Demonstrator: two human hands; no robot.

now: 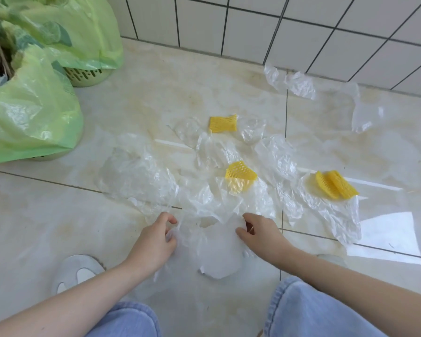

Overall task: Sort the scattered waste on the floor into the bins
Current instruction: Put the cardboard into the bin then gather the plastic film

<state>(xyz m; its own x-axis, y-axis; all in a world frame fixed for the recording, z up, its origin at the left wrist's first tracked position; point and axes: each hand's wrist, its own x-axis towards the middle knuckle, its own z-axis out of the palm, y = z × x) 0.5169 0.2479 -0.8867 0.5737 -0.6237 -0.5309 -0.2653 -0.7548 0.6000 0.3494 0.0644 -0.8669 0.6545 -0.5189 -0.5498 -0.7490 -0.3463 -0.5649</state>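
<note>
Several clear plastic bags [141, 176] lie crumpled across the marble floor. Yellow foam nets lie among them: one at the back [223, 123], one half under plastic in the middle [240, 175], a pair at the right [334, 184]. Directly in front of my knees lies a clear bag [214, 242]. My left hand [153, 242] pinches its left edge and my right hand [258, 229] pinches its right edge. Two bins lined with green bags stand at the left, the near bin [32, 115] and the far bin [83, 40].
A white tiled wall [301, 32] runs along the back. More clear plastic [301, 83] lies by the wall at the right. My white shoe [78, 271] and jeans-clad knees [309, 310] are at the bottom of the view.
</note>
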